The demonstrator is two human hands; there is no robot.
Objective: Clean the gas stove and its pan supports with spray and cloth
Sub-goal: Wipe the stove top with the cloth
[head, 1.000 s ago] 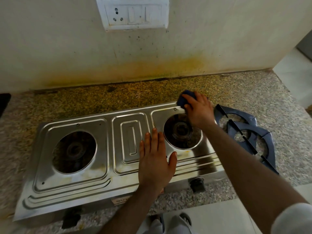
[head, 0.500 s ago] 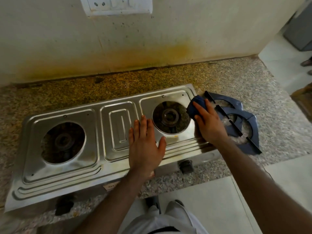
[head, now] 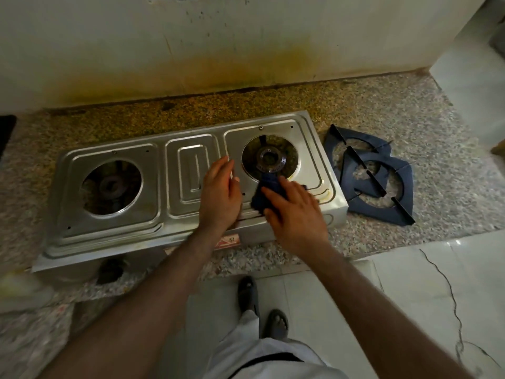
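The stove [head: 188,184] is set on the counter [head: 396,110] with its long axis running left to right, slightly skewed so that its right end sits farther back toward the wall; its knob side faces the person. The cloth [head: 266,191] is pressed to the steel top just in front of the right burner [head: 270,160], at the near rim of that burner's well. It is held down under the right hand [head: 293,212], whose fingers are spread and nearly straight over it, pointing back and left toward the burner; nothing is gripped, the cloth is only pinned flat. The left hand [head: 220,194] is laid palm down on the stove just left of the cloth, fingers loosely extended toward the centre panel, holding nothing and apparently steadying the stove.

The uncleaned remainder of the top is judged to lie leftward from the cloth, along the stove's long axis, toward the left burner [head: 112,186]. The left hand stands in that path, so the wipe is likely to be bounded by it unless it is lifted.

The 2 pan supports [head: 374,176] are stacked overlapping on the counter just right of the stove, nearer the right hand, untouched.
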